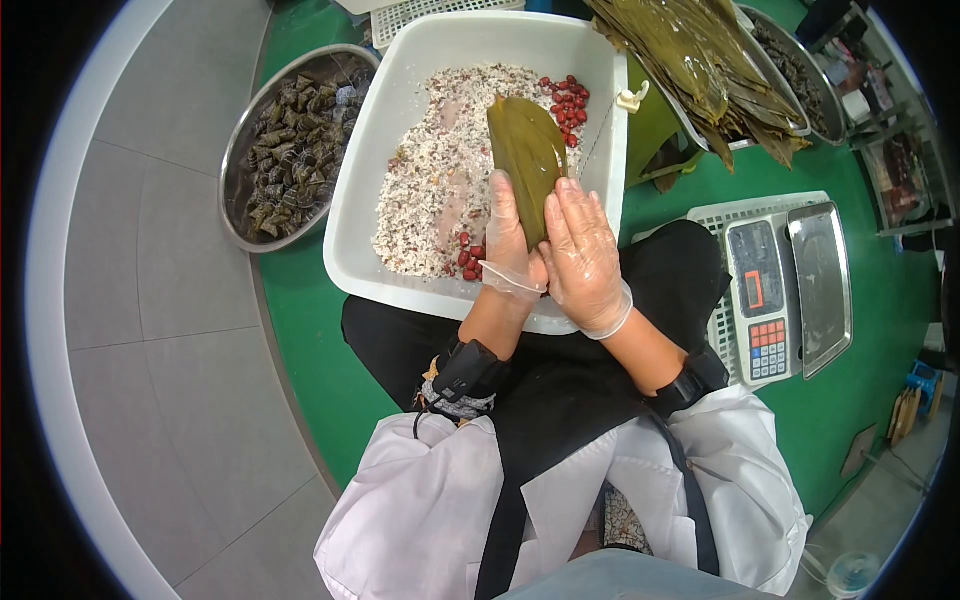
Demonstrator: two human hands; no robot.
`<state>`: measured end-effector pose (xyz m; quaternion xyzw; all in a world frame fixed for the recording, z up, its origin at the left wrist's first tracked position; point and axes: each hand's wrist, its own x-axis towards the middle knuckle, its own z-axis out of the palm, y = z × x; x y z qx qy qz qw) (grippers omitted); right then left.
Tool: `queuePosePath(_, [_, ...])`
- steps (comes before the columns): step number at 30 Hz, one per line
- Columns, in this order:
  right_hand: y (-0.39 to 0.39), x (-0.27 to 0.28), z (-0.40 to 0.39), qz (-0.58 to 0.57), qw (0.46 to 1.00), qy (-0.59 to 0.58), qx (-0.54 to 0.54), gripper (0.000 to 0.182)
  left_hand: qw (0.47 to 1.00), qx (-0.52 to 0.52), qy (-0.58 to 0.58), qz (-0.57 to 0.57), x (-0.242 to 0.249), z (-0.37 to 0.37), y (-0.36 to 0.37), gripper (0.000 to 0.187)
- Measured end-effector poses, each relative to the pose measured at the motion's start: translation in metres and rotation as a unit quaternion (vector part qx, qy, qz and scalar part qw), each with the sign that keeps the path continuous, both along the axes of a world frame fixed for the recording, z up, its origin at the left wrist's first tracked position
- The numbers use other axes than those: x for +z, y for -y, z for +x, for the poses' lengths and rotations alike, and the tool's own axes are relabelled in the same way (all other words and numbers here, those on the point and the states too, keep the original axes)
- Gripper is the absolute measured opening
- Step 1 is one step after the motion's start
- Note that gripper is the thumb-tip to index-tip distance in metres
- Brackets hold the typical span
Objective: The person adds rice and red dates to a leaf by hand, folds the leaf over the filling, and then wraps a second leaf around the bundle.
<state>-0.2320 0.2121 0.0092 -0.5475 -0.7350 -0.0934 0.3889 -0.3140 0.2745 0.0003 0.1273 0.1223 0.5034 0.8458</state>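
Note:
My left hand (508,235), in a clear plastic glove, holds a broad olive-green bamboo leaf (530,150) from its left side, thumb along the edge. My right hand (583,260), gloved too, presses its fingers against the leaf's lower right edge, near my left palm. The leaf points up and away from me over a white plastic tub (345,215). In the tub, a mix of white rice and darker grains (425,185) covers much of the bottom. Red dates (570,105) lie at the far right, and several more (470,262) sit near my left hand.
A metal bowl (232,180) of tied leaf-wrapped dumplings (295,150) stands left of the tub. Stacked leaves (690,70) lie at the upper right, with another metal bowl (835,110) beyond. A digital scale (765,290) sits on a white basket (712,215) to the right.

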Motion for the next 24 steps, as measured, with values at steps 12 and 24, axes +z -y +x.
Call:
queuePosePath(12, [-0.001,0.001,0.0,-0.04,0.998,-0.045,0.026,0.063,0.997,0.002,-0.068,0.035,-0.006,-0.002,0.004,0.058])
queuePosePath(24, [-0.004,-0.005,-0.01,-0.04,0.975,-0.216,0.021,0.053,0.98,0.025,-0.144,0.135,-0.006,-0.003,0.004,0.054])
